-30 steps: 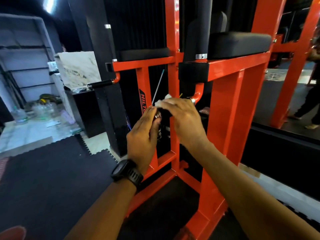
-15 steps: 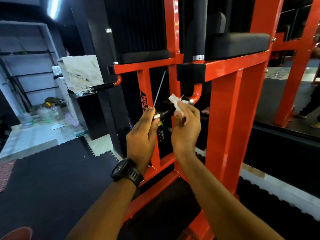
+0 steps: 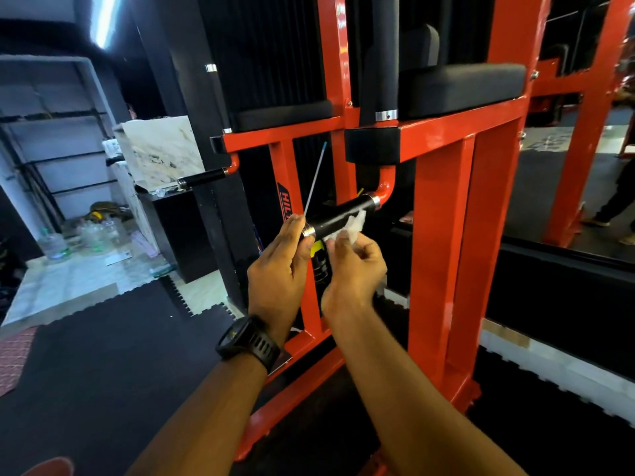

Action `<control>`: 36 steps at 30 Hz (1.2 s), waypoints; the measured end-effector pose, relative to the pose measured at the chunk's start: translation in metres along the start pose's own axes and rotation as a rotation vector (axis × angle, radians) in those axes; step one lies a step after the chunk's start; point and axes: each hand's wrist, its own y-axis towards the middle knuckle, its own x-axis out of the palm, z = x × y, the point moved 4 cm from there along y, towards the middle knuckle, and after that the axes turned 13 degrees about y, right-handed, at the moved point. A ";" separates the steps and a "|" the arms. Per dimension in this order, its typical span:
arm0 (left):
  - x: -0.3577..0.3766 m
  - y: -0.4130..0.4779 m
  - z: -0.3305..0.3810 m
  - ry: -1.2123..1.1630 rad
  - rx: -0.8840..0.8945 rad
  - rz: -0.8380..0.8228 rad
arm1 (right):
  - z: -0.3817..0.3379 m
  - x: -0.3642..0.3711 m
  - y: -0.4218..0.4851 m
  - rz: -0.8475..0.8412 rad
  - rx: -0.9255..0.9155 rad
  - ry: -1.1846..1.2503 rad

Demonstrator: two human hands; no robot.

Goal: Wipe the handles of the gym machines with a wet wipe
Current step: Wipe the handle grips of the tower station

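**Wipe pinched against the near handle**

At the far left, clear bottles (image 3: 55, 245) stand on pale floor, with a marble slab (image 3: 161, 152) propped just right of them. A far handle (image 3: 202, 176), black with a chrome tip, juts from the orange frame (image 3: 443, 235) toward the slab.

The left hand (image 3: 278, 266) wears a black watch (image 3: 247, 340) at the wrist. Its fingers are straight and close together, holding nothing, and their tips touch the chrome end cap of the near handle (image 3: 338, 216). That handle is a black grip that tilts up to the right and joins a curved orange tube of the frame.

A crumpled white wipe (image 3: 350, 225) lies against the grip's lower side, around its middle. The right hand (image 3: 357, 269) sits just below the handle, with curled fingers and thumb pinching the wipe.

Further right rise the frame's thick uprights, with a black pad (image 3: 460, 84) on the crossbar above. At the far right edge, a person's leg (image 3: 618, 197) stands on dark floor.
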 end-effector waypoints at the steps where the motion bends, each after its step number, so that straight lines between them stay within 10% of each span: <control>1: -0.001 0.000 0.000 -0.002 0.000 -0.003 | 0.000 0.001 0.003 0.006 0.030 0.037; 7: -0.002 0.001 0.001 0.005 -0.008 -0.024 | 0.004 0.000 -0.004 -0.100 0.055 -0.015; 19: -0.002 -0.002 0.004 -0.004 -0.003 -0.020 | -0.038 0.014 0.018 -0.730 -1.124 -1.145; 31: -0.004 -0.002 0.008 0.003 -0.044 -0.049 | -0.067 0.059 0.012 -1.420 -1.188 -1.629; 36: -0.001 -0.003 0.004 -0.035 -0.038 -0.013 | -0.088 0.077 0.030 -1.191 -1.151 -1.566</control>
